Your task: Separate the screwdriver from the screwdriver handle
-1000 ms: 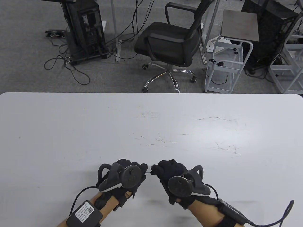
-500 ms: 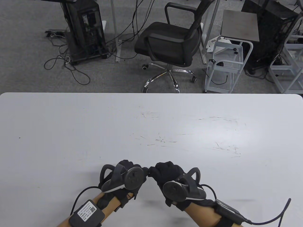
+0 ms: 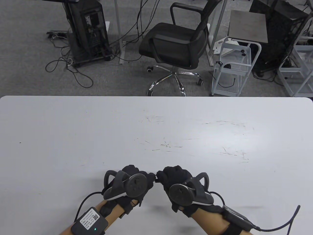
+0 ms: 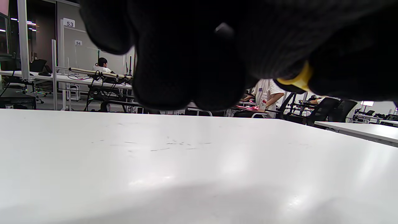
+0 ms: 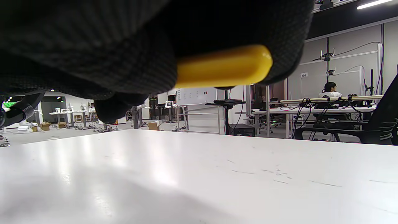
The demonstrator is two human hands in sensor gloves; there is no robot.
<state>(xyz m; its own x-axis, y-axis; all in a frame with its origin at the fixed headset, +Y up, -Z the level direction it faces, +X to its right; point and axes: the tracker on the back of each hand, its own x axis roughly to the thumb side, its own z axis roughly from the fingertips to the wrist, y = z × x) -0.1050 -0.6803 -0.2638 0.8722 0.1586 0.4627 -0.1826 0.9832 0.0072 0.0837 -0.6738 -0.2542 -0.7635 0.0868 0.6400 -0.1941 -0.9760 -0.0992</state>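
Table view: left hand (image 3: 129,184) and right hand (image 3: 177,182) meet knuckle to knuckle, low over the worktop (image 3: 156,127); the tool is hidden between them.

Left wrist view: fingers (image 4: 186,62) curled, a sliver of yellow at the edge; what they grip I cannot tell.

Right wrist view: only here the yellow screwdriver handle (image 5: 222,67) shows plainly, right fingers (image 5: 93,46) wrapped around it.

Risk: a sudden release on pulling could make a part slip out and drop.

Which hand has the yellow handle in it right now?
The right hand: its wrist view shows the yellow screwdriver handle gripped in its fingers. The left hand shows only a yellow sliver beside it.
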